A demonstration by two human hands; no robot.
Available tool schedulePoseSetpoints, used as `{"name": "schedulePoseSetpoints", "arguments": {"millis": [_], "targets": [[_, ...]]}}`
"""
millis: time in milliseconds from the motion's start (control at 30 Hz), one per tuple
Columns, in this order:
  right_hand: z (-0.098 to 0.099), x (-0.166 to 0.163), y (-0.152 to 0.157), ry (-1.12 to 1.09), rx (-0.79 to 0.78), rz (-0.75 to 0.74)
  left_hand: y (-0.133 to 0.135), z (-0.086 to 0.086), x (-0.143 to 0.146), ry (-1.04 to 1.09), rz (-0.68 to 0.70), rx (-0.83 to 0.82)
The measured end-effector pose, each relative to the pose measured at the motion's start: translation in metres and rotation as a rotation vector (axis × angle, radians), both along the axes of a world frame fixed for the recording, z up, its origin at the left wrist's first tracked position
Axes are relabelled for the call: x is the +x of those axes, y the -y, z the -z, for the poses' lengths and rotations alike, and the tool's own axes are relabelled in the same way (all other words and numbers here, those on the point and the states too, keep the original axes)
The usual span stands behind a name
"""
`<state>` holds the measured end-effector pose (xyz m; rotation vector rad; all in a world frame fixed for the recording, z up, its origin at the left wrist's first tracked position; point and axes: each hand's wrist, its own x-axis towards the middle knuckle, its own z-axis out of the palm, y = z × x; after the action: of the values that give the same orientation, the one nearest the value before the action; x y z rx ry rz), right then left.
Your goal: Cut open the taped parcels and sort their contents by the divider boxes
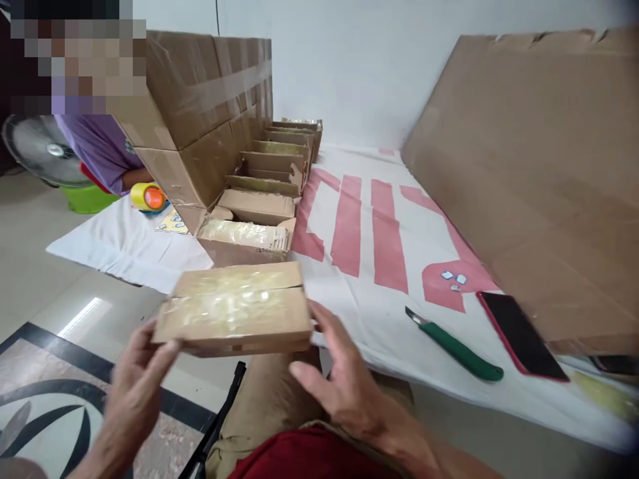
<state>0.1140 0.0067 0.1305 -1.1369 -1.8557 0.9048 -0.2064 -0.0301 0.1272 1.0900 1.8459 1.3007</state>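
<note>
Left hand (132, 386) and right hand (344, 382), fingers spread, cradle a flat taped box (234, 309) by its ends at lower centre. Behind it runs a row of boxes (259, 193); a knife (456, 346) and phone (519, 334) lie lower right.

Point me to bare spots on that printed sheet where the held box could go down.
Free: the printed sheet between the row of open boxes and the leaning cardboard sheet. Crowded: near right edge, with green-handled knife, phone and small scraps. Both hands, left hand and right hand, hold the small box.
</note>
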Motion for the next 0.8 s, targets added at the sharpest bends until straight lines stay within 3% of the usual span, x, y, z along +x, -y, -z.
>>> {"name": "schedulePoseSetpoints", "arguments": {"millis": [67, 133, 233, 367, 467, 533, 633, 800], "targets": [[0.006, 0.045, 0.008, 0.051, 0.097, 0.157, -0.015, -0.009, 0.066, 0.145, 0.117, 0.027], [0.013, 0.082, 0.017, 0.095, 0.155, 0.284, -0.029, -0.01, 0.113, 0.231, 0.259, 0.103], [0.027, 0.119, 0.026, 0.104, 0.149, 0.444, -0.048, 0.001, 0.158, 0.286, 0.41, 0.191], [0.053, 0.143, 0.025, 0.054, 0.051, 0.562, -0.065, 0.025, 0.195, 0.323, 0.486, 0.23], [0.072, 0.151, 0.021, 0.012, -0.017, 0.597, -0.07, 0.037, 0.203, 0.31, 0.499, 0.225], [0.082, 0.154, 0.02, -0.004, -0.054, 0.629, -0.074, 0.043, 0.196, 0.281, 0.438, 0.233], [0.096, 0.16, 0.017, -0.02, -0.097, 0.658, -0.089, 0.05, 0.171, 0.251, 0.219, 0.247], [0.112, 0.161, 0.005, -0.058, -0.126, 0.656, -0.141, 0.06, 0.129, 0.366, -0.103, 0.173]]}}
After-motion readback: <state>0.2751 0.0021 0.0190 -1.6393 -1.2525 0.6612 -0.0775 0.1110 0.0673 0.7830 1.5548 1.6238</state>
